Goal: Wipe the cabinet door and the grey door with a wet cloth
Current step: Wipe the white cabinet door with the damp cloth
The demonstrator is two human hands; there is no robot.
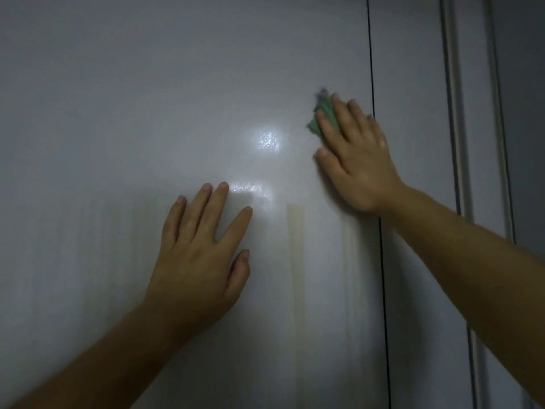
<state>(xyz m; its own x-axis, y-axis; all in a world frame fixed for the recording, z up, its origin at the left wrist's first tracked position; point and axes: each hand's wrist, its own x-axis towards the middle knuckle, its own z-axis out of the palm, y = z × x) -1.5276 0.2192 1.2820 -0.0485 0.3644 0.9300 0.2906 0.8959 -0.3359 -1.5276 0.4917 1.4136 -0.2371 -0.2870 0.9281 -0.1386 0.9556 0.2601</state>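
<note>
Cloth point(324, 109), green, long axis nearly upright, beneath straight-fingered right hand point(356, 160) on cabinet door point(147, 98); left hand point(197, 255) flat, empty

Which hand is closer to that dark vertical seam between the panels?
Right. The right hand, pressing the green cloth, sits right beside the seam; the left hand rests flat well to its left.

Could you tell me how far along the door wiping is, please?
Looks done: the pale glossy door panel shows damp sheen and vertical streaks around its middle. In hand: the right hand presses a crumpled green cloth against that panel beside the dark vertical seam; the left hand rests flat on it. Left: the narrower panel right of the seam shows no streaks, so it probably awaits wiping.
</note>
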